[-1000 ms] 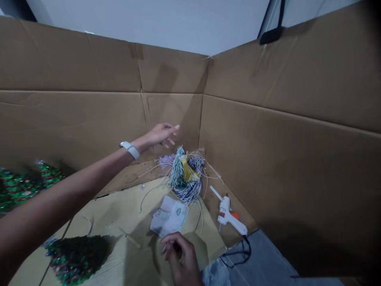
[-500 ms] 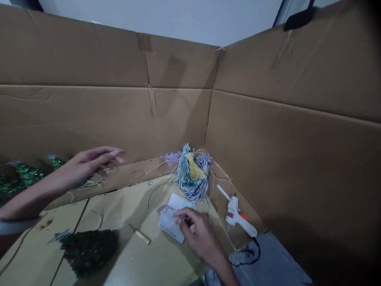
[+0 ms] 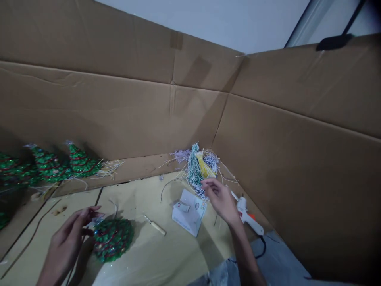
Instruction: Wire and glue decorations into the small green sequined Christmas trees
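Note:
My left hand (image 3: pixel 67 242) is at the lower left, its fingers closed on the tip of a green sequined tree ornament (image 3: pixel 113 239) that lies on the yellowish board (image 3: pixel 143 254). My right hand (image 3: pixel 218 196) reaches toward the corner, its fingertips pinched at the edge of a bundle of white, green and yellow wire stems (image 3: pixel 199 169). Whether it grips a stem is unclear. A white packet (image 3: pixel 189 212) lies just left of that hand.
Tall cardboard walls (image 3: pixel 119 111) enclose the work area. Several finished green tree ornaments (image 3: pixel 50 167) lie along the left wall. A white glue gun (image 3: pixel 248 216) with a black cord sits at the right. A small wooden-handled tool (image 3: pixel 154 225) lies on the board.
My left hand pulled back from the far wall down to the green ornament. My right hand moved up from the white packet to the wire bundle. The view swung left.

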The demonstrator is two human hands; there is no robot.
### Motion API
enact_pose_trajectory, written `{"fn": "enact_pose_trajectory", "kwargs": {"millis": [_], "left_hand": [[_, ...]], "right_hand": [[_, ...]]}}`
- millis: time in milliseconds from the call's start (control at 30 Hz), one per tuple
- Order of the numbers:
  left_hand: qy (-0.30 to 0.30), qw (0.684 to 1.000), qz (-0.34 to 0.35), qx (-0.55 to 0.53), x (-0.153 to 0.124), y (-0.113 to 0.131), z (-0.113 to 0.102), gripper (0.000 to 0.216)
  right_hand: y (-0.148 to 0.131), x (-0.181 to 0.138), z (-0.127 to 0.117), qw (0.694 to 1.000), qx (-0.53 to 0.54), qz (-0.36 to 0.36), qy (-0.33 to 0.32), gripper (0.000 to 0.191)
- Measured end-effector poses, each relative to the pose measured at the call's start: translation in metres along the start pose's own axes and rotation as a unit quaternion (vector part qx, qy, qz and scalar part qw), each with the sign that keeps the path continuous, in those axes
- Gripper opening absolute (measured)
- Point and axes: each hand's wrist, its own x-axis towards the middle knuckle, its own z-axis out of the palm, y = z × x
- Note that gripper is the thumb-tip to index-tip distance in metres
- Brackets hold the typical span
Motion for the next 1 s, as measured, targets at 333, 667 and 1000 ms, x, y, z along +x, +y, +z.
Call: {"fn": "enact_pose_trajectory", "kwargs": {"millis": [333,667,1000], "left_hand": [[-0.007,0.999,0.019,-0.04,-0.008,0.002,0.014,0.047],[0.039,0.998,0.035,0.034,-0.008,-0.032,-0.008,0.038],[0.039,0.999,0.012,0.022,-0.003,-0.047,-0.007,0.034]], "right_hand": [[0.021,0.182,0.05,0.963,-0.236,0.057,-0.115,0.037],[0.043,0.275,0.022,0.884,-0.432,0.1,-0.149,0.04],[0.07,0.339,0.037,0.862,-0.486,0.104,-0.097,0.041]]}}
